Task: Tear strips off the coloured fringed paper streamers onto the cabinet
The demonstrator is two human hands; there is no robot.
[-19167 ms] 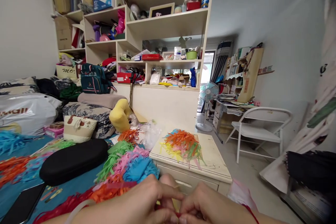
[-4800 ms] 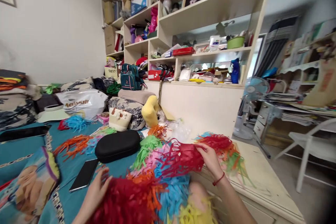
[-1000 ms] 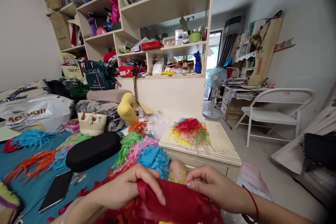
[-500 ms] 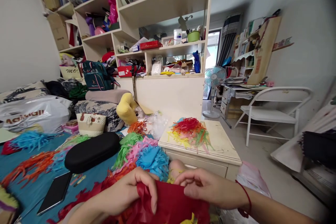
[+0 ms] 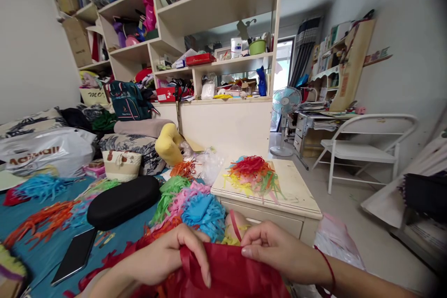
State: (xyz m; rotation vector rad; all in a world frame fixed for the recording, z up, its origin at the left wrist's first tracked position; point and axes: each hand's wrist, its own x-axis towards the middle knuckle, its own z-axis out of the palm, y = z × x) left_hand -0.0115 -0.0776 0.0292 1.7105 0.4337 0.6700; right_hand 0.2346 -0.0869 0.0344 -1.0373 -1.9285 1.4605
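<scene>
Both my hands pinch the top edge of a red sheet of tissue paper at the bottom of the view. My left hand grips its left part with fingers folded over the edge. My right hand, with a red cord on the wrist, pinches the right part. Behind them lie blue, pink and green fringed paper bundles on the teal bed cover. A mixed pile of red, orange and yellow fringed paper rests on the cream bedside cabinet.
A black oval case and a dark phone lie on the bed at left, with orange and blue fringes beyond. Bags, pillows and cluttered shelves stand behind. A white folding chair and a fan stand at right.
My hands have shifted slightly along the red sheet's edge, the right hand pinching closer to the left. The rest stays as it was.
</scene>
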